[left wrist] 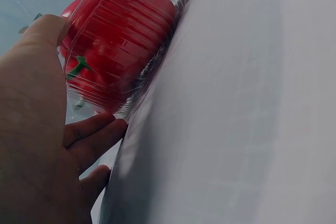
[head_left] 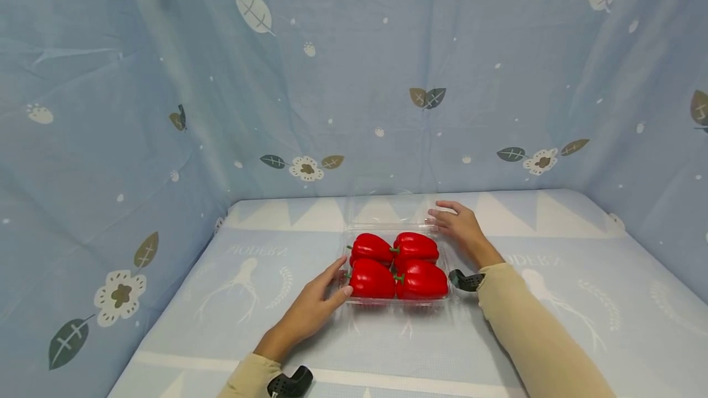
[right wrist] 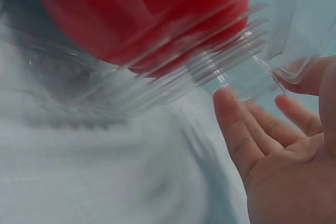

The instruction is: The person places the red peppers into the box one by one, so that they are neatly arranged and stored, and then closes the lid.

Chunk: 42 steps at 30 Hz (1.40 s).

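Four-sided and see-through, a plastic clamshell box (head_left: pixel 398 302) stands on the table with several red bell peppers (head_left: pixel 421 280) with green stems inside. Its clear lid (head_left: pixel 387 209) is raised at the back. At the box's left side is my left hand (head_left: pixel 310 312), thumb by the front left corner. In the left wrist view its fingers (left wrist: pixel 100 135) reach out straight along the ribbed wall. My right hand (head_left: pixel 459 226) is at the back right, by the hinge side and the lid's edge. Its fingers (right wrist: pixel 236 135) extend against the clear plastic in the right wrist view.
A pale patterned cloth covers the table (head_left: pixel 243 312). Blue curtains (head_left: pixel 354 78) printed with leaves and flowers hang behind it and at both sides. Each wrist carries a black camera mount (head_left: pixel 466 280).
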Each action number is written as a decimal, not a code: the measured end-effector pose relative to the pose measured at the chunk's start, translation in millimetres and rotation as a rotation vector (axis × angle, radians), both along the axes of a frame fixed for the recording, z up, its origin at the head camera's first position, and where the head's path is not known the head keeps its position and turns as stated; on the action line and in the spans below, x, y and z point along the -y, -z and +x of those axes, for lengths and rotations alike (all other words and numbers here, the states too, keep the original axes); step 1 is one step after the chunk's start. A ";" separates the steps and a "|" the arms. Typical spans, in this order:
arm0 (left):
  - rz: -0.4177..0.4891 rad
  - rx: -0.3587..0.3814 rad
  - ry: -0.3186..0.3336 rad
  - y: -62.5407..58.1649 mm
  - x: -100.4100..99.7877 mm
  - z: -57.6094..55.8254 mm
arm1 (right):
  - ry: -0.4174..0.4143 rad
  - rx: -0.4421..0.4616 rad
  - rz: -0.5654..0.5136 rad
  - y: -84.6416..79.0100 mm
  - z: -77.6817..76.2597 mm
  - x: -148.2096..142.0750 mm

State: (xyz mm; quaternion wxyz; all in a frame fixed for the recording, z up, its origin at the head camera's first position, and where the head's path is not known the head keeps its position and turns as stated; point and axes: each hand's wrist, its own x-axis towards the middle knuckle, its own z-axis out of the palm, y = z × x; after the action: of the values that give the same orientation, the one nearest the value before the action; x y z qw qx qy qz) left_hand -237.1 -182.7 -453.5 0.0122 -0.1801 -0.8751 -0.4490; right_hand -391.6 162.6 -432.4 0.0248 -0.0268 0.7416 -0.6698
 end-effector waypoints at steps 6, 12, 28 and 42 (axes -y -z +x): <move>0.015 -0.003 0.010 2.0 -1.0 -0.5 | -0.003 -0.038 -0.067 0.0 0.1 -3.7; 0.034 -0.014 -0.013 2.2 -0.8 -1.3 | -0.024 -0.083 -0.196 -2.9 -0.1 -2.0; 0.044 -0.011 -0.021 2.0 -2.5 -2.2 | -0.153 -0.218 -0.259 -19.5 12.9 -9.3; 0.027 -0.032 -0.051 2.8 -4.6 -2.0 | -0.284 -0.255 -0.333 -24.6 29.0 -19.1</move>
State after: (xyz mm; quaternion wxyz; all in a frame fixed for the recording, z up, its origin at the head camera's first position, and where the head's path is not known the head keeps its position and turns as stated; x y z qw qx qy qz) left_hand -239.1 -178.1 -456.3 0.0400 -0.1645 -0.8731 -0.4573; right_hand -362.6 181.7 -407.7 0.0205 -0.2187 0.6069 -0.7638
